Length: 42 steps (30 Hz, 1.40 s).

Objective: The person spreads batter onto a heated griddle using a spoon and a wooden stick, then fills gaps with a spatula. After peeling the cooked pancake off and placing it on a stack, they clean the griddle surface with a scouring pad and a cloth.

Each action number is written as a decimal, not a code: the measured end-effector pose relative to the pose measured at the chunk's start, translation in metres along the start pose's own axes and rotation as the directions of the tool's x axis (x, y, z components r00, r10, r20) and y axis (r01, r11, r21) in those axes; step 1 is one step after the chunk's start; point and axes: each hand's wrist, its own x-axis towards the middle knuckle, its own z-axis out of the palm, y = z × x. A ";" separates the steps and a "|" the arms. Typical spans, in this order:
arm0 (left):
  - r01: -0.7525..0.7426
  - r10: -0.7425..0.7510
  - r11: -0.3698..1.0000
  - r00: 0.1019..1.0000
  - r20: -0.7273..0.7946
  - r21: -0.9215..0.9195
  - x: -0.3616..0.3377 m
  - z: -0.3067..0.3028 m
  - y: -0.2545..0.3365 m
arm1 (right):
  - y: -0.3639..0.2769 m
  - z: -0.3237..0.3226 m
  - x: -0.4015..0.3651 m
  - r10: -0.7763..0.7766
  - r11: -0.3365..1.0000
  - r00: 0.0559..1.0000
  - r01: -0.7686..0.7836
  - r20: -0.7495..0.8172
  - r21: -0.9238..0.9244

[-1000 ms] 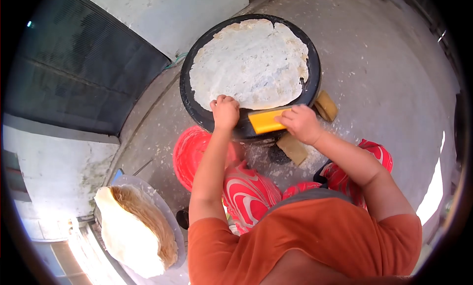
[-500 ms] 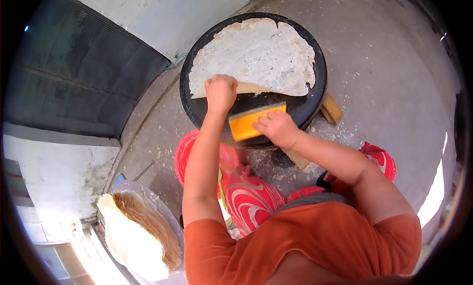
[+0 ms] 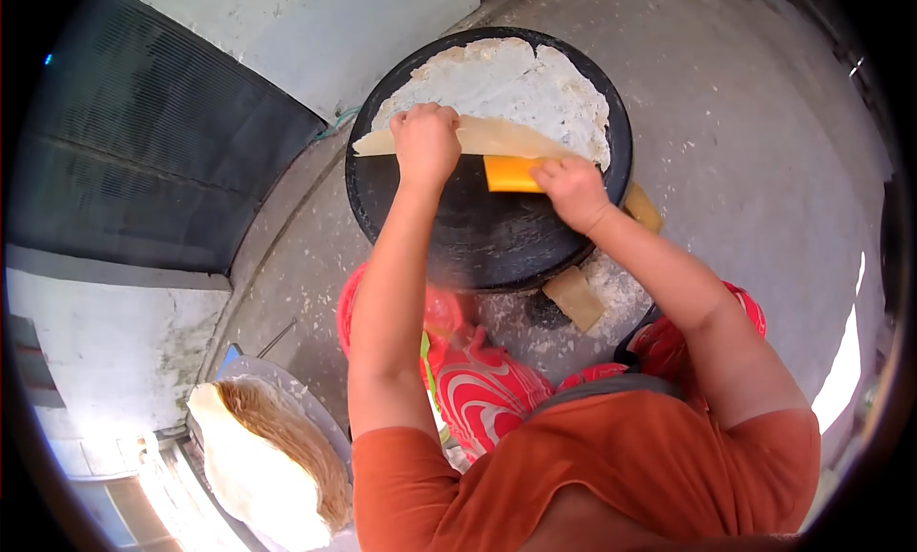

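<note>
Concrete floor (image 3: 755, 189) with pale crumbs scattered on it, white wall (image 3: 315, 36) beyond; round black griddle (image 3: 497, 237) on the floor in front of the person, its near part bare; pile of folded sheets (image 3: 258, 466) on a pale tray (image 3: 330, 420), at the person's left; thin sheet (image 3: 506, 79) on the far part of the griddle, near edge raised and turned back, tan underside showing; left hand (image 3: 427, 141) closed in a narrow grip on that edge; right hand (image 3: 575, 194) holding a yellow scraper (image 3: 511, 176) flat at the fold line; exact blade contact cannot be told. Step in hand, as judged: peeling the sheet off the griddle; next move calls for a low blade angle and steady, gentle lift; uneven pull could tear the sheet, notched at its far rim.
</note>
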 end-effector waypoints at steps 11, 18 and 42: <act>-0.003 -0.001 1.000 0.970 -0.245 -0.013 0.017 -0.021 0.008 | 0.033 0.005 -0.008 0.099 0.994 0.994 -0.096 0.044 -0.060; -0.077 0.058 0.997 0.903 -0.426 -0.026 -0.028 -0.058 0.011 | 0.030 -0.061 -0.040 -0.020 0.997 0.986 0.031 0.165 -0.064; 0.724 -0.830 -0.108 0.312 0.462 -0.682 -0.212 0.021 -0.050 | -0.004 -0.147 -0.063 0.292 0.445 0.717 -0.687 0.633 0.574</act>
